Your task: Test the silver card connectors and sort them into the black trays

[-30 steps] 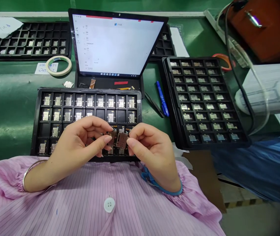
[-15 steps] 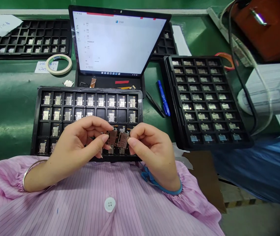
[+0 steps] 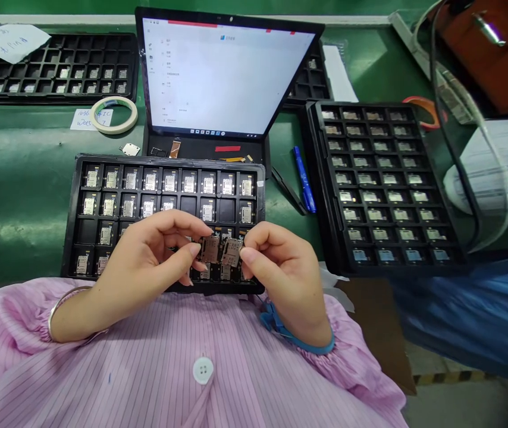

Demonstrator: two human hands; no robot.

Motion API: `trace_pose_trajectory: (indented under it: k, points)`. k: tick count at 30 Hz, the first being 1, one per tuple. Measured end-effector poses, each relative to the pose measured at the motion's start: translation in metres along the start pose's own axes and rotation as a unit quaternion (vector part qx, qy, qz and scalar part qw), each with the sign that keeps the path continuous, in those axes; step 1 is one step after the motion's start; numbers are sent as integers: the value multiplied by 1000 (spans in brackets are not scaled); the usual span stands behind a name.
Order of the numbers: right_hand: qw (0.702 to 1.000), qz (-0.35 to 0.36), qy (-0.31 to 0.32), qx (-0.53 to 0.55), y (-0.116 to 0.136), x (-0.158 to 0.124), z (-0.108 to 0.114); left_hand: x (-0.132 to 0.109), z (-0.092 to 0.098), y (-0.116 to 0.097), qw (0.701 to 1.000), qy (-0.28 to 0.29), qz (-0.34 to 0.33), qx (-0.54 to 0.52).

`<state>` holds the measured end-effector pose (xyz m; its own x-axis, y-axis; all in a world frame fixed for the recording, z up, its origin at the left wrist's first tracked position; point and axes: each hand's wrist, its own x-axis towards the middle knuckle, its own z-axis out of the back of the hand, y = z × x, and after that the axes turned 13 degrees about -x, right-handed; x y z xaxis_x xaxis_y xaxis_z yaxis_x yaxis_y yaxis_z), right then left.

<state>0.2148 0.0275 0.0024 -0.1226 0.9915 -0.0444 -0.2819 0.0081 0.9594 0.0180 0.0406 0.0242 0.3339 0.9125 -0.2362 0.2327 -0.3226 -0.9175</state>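
My left hand [image 3: 147, 261] pinches a small metal SIM card connector [image 3: 210, 249] between thumb and forefinger. My right hand [image 3: 283, 270] pinches a matching connector [image 3: 232, 252] the same way, and the two parts sit side by side, nearly touching. Both hands hover over the near rows of a black compartment tray [image 3: 165, 159], which holds rows of similar connectors. The hands and parts hide several of its front compartments. A few compartments in the visible rows hold no connector.
A tablet [image 3: 227, 77] stands behind the tray. To the right lie a blue marker [image 3: 304, 179], black tweezers [image 3: 288, 190] and a full black tray [image 3: 385, 184]. A partly filled tray [image 3: 60, 66] and a masking tape roll [image 3: 113, 115] sit back left. Blue denim [image 3: 468, 315] shows at right.
The whole scene has shifted slightly right in view as my head moved. The two connectors stay in my fingers and now sit a little higher and closer together.
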Motion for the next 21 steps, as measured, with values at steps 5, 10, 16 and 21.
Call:
trace_pose_trajectory:
  k: [5, 10, 16, 21]
  points:
    - [1000, 5, -1, -2, -3, 0, 0, 1, -1, 0, 1000, -1, 9, -10]
    - [1000, 9, -4, -9, -5, 1, 1, 3, -2, -2, 1000, 2, 12, -20]
    - [1000, -4, -6, -14, -3, 2, 0, 3, -1, -1, 1000, 1, 12, -26]
    - [1000, -3, -4, -9, -4, 2, -1, 3, -1, 0, 999, 0, 17, -27]
